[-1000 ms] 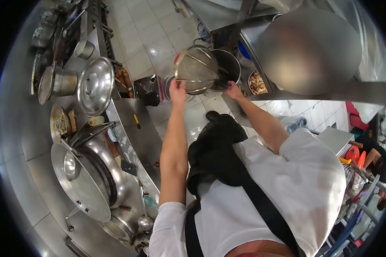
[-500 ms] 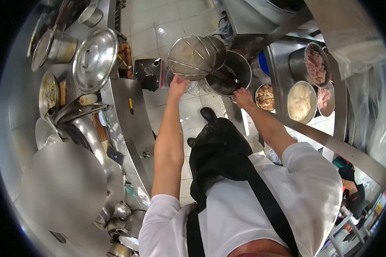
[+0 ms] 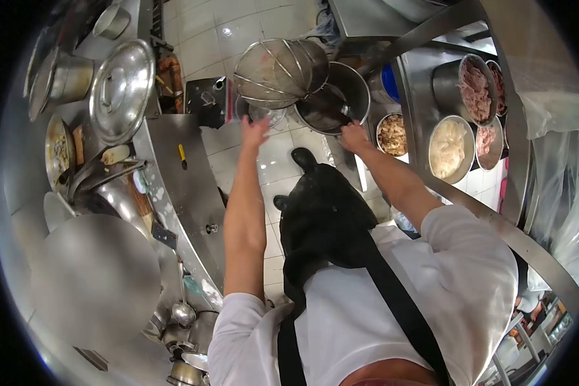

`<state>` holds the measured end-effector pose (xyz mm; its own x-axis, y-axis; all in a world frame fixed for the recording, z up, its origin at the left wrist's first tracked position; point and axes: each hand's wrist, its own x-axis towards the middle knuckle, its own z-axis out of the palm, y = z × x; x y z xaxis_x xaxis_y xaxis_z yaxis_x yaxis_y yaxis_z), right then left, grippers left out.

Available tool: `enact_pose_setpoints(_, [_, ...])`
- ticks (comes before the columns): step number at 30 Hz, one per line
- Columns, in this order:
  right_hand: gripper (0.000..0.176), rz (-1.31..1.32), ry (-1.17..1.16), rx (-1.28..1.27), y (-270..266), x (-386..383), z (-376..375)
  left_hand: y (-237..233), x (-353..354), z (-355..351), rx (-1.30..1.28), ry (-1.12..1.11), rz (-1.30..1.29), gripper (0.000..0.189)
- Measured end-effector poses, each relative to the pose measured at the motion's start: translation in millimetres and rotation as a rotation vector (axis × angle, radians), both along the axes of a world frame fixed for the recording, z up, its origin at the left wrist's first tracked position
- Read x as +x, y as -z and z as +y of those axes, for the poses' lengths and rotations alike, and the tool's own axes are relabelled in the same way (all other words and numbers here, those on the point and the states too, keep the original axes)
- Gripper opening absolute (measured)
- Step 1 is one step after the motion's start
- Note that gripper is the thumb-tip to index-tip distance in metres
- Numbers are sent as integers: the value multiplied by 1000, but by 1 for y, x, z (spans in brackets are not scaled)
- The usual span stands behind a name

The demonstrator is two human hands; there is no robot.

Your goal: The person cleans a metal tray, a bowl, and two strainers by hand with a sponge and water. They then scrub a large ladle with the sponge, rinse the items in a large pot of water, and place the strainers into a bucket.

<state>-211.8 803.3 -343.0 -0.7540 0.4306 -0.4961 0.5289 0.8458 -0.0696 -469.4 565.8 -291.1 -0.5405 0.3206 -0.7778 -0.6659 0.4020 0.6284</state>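
My right hand [image 3: 352, 136] is closed around the dark handle [image 3: 331, 110] of a large strainer, above the near rim of a deep metal pot [image 3: 365, 93]. The strainer's wire-braced, rounded mesh bowl [image 3: 270, 71] faces up, to the left of the pot. Just below the bowl, my left hand [image 3: 255, 132] is apart from it, somewhat blurred, its fingers spread with nothing in them. Partly hidden under the bowl is a round, clear-looking container [image 3: 269, 118].
To the right, metal containers hold raw meat [image 3: 475, 93], a pale food [image 3: 447, 151] and brown pieces [image 3: 392, 134]. A steel counter [image 3: 180, 154] with a yellow-handled tool runs along the left. A large lid [image 3: 122, 90] and pans stand beyond it. Tiled floor [image 3: 238, 35] lies ahead.
My left hand has let go of the strainer's bowl and moved down and left. My right hand has shifted slightly left and still grips the handle.
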Motion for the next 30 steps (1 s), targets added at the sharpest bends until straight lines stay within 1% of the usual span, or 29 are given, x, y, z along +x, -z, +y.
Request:
enact_pose_setpoints(2, [28,-63,14,-46,10,3,2,-4,-22,23,97,-178,96,107])
enact_pose_setpoints(3, [28,-67,29,-35,9,3,4,-13,-38,37,119,-235,116,106])
enact_pose_setpoints(4, [27,-15,-38,6,5,6,1,-29,-50,51,140,-294,133,107])
enact_pose_setpoints(5, [27,38,-107,48,0,6,0,-55,-59,68,132,-257,188,104])
enact_pose_setpoints(6, [28,32,-82,9,-5,6,-1,-14,-86,75,125,-214,312,100])
enact_pose_setpoints(7, [28,30,-73,16,-4,7,-3,11,-115,81,185,-173,233,95])
enact_pose_setpoints(9, [26,175,-13,68,2,10,-5,-25,-116,114,254,-427,229,79])
enact_pose_setpoints(10, [27,164,-3,41,3,10,-4,-29,-114,129,257,-419,224,79])
enact_pose_setpoints(11, [27,159,5,44,6,11,-2,-30,-111,141,181,-399,354,69])
enact_pose_setpoints(12, [29,137,10,11,8,13,0,-33,-108,152,106,-380,485,63])
enact_pose_setpoints(13, [32,116,15,-19,5,11,2,-36,-104,161,112,-376,481,63])
enact_pose_setpoints(14, [32,115,19,-13,0,9,5,-40,-99,167,91,-357,547,60])
enact_pose_setpoints(15, [39,94,53,-98,-4,8,7,-46,-94,172,68,-338,614,60])
enact_pose_setpoints(16, [47,72,90,-189,-15,7,6,-52,-87,171,68,-331,614,60])
enact_pose_setpoints(17, [47,75,103,-195,-25,5,4,-60,-80,168,155,-170,680,59])
enact_pose_setpoints(18, [57,240,237,-246,-35,1,4,-68,-77,171,245,-8,745,58])
enact_pose_setpoints(19, [69,404,370,-297,-49,-4,4,-78,-71,178,244,3,748,58])
enact_pose_setpoints(20, [77,803,428,-475,-66,-11,3,-90,-61,189,208,78,740,58])
enact_pose_setpoints(21, [77,806,432,-473,-82,-16,0,-103,-51,201,174,147,730,57])
enact_pose_setpoints(23, [64,986,978,-1192,-114,-22,-6,-133,-31,231,104,287,833,54])
enact_pose_setpoints(24, [47,989,965,-1067,-126,-16,-5,-148,-18,247,152,278,905,54])
enact_pose_setpoints(25, [47,997,954,-1061,-131,-11,-6,-162,-7,261,202,267,981,54])
enact_pose_setpoints(27, [40,967,1184,-1301,-132,3,-7,-179,16,281,217,301,1024,45])
enact_pose_setpoints(28, [35,896,1164,-1195,-133,13,-6,-183,30,285,211,295,1020,45])
enact_pose_setpoints(29, [35,891,1163,-1200,-131,19,-6,-187,40,287,290,293,1090,36])
enact_pose_setpoints(30, [31,1028,1254,-1341,-127,22,-5,-190,44,287,371,292,1163,28])
